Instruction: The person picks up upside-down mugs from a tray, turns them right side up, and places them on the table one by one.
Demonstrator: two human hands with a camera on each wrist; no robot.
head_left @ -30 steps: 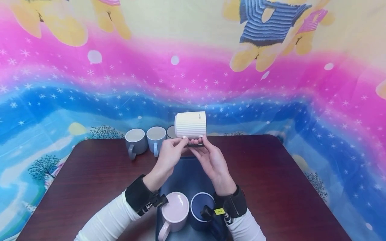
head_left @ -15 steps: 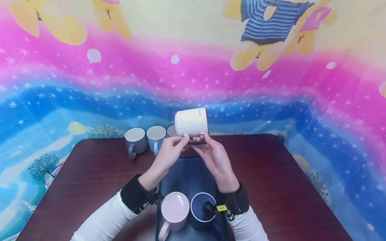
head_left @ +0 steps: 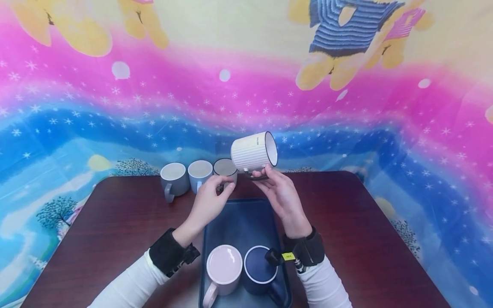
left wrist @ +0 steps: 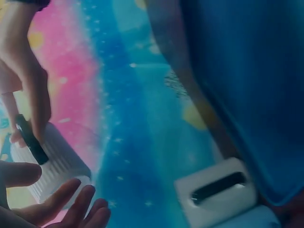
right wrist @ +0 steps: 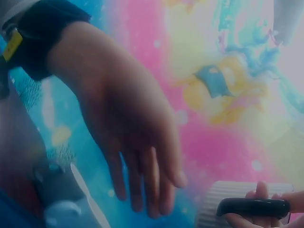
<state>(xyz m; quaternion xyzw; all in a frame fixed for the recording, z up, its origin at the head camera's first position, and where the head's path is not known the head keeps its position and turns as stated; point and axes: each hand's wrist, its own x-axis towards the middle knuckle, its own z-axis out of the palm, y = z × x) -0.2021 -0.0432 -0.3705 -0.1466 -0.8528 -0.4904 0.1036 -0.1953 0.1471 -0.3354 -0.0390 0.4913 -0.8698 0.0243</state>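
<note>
A white ribbed mug (head_left: 252,153) with a dark rim and a dark handle (head_left: 257,176) hangs tilted in the air over the far end of the table, its mouth turned to the right. My right hand (head_left: 269,177) pinches it by the handle from below. My left hand (head_left: 219,188) floats just below and left of the mug, fingers relaxed and holding nothing. The left wrist view shows the mug (left wrist: 54,166) beside my loose left fingers (left wrist: 76,204). In the right wrist view the handle (right wrist: 251,207) sits in fingertips, with the left hand (right wrist: 137,142) spread beside it.
A dark blue tray (head_left: 240,218) lies on the dark wooden table (head_left: 115,222), with a pink mug (head_left: 224,267) and a navy mug (head_left: 259,269) at its near end. Three pale mugs (head_left: 200,173) stand in a row at the table's far edge. A colourful cloth hangs behind.
My left hand has let go of the white mug and sunk a little. The right hand has raised the mug and tipped its mouth to the right.
</note>
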